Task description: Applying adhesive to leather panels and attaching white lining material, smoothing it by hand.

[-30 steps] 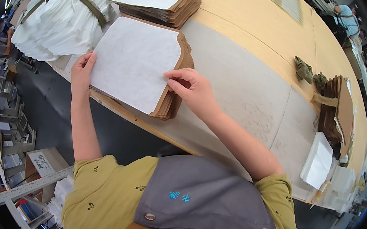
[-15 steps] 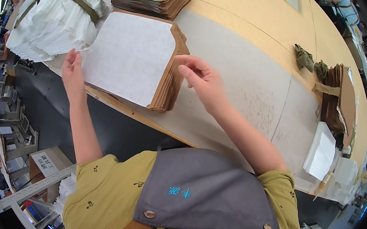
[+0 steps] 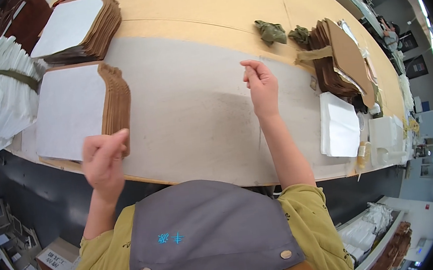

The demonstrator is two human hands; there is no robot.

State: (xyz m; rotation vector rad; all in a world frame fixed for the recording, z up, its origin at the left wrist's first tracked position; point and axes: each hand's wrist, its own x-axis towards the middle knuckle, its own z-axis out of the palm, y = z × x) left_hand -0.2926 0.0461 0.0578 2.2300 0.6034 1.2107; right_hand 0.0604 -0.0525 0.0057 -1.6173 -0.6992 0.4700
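Note:
My left hand [image 3: 104, 160], its fingers curled in, is over the near right corner of a thick stack of brown sheets [image 3: 116, 98]. A white sheet [image 3: 69, 111] lies on top of that stack, and I cannot tell whether the hand touches it. Farther right, my right hand [image 3: 263, 88] is raised over the grey table surface [image 3: 187, 106], thumb and fingers drawn together. Nothing shows in either hand. Behind the near stack is a second brown stack [image 3: 103, 33] with a white top. Left of both lies a bundle of white material [image 3: 0, 107] tied with a green band.
On the right are brown pieces [image 3: 332, 59] bound with a strip, a folded white cloth [image 3: 339, 124], a small yellowish bottle [image 3: 363, 154] and a white container [image 3: 386, 141]. Crumpled green cloth [image 3: 270, 32] lies farther back. A cardboard box [image 3: 55, 260] stands at lower left.
The view has turned to the right, so the stacks sit farther left. My right hand has left the near stack's side. My left hand has shifted to its near right corner, its fingers now curled.

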